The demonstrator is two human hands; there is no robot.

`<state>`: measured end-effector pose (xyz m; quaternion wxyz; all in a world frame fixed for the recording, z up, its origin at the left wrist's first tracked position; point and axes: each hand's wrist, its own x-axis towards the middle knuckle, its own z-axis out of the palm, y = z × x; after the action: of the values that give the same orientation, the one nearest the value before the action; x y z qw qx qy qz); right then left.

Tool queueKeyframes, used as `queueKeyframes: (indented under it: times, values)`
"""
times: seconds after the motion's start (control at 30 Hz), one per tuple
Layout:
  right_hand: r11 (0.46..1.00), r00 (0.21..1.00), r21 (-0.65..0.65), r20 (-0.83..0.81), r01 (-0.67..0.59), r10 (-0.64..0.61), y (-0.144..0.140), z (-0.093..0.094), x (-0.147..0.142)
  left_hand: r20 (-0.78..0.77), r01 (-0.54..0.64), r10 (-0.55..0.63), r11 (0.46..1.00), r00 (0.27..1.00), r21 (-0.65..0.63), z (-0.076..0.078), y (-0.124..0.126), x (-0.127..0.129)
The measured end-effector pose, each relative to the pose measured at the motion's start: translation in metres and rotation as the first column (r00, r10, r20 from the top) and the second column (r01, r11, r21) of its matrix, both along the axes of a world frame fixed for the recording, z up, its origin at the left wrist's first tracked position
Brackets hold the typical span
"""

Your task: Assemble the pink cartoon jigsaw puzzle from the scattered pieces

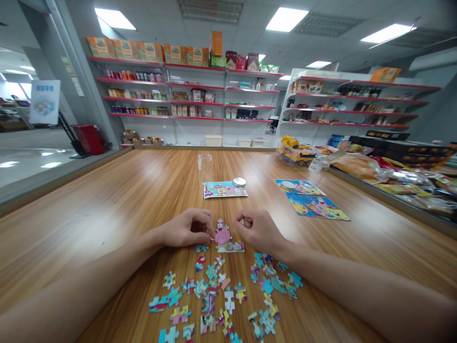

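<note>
A small joined section of jigsaw puzzle, with a pink figure on it, lies on the table between my hands. My left hand is closed at its left edge, thumb and forefinger pinching a jigsaw piece mostly hidden by the fingertips. On the other side, my right hand rests with its fingers curled, just off the section's right edge; whether anything is inside them is hidden. Loose jigsaw pieces, mostly light blue, spread below the section, and another group lies under my right forearm.
Beyond my hands stand a clear jar and a picture card bearing a round lid. Picture sheets lie to the right. Further back are a tub of toy trucks, packaged goods and stocked shelves.
</note>
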<state>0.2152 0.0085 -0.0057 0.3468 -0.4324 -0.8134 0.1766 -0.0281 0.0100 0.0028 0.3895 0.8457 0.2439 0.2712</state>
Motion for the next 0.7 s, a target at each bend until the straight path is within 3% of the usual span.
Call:
queueKeyframes:
  times: [0.1,0.17,0.27,0.37,0.6,0.7]
  values:
    - [0.996,0.996,-0.01,-0.018,-0.086,0.085,0.0,-0.002,0.001,-0.024,0.076,-0.078,0.994,0.997,-0.082,0.003,0.001,-0.001]
    - [0.977,0.977,0.002,-0.019,-0.211,0.211,-0.004,-0.003,0.002,-0.039,0.106,-0.11,0.991,0.993,-0.086,0.005,0.001,0.0]
    - [0.894,0.9,0.106,0.031,-0.436,0.435,-0.011,-0.001,0.003,-0.05,0.099,-0.103,0.992,0.993,-0.083,0.004,0.001,0.003]
    - [0.783,0.81,0.212,0.092,-0.585,0.58,-0.015,0.002,0.003,-0.035,0.052,-0.056,0.995,0.998,-0.086,0.001,0.002,0.004]
    - [0.674,0.708,0.226,0.144,-0.704,0.691,-0.018,0.0,0.007,-0.043,0.015,-0.018,0.998,0.999,-0.065,-0.003,0.005,0.002]
    - [0.684,0.714,0.218,0.111,-0.696,0.691,-0.022,0.001,0.005,-0.026,0.008,-0.01,0.997,1.0,-0.077,-0.003,0.006,0.002]
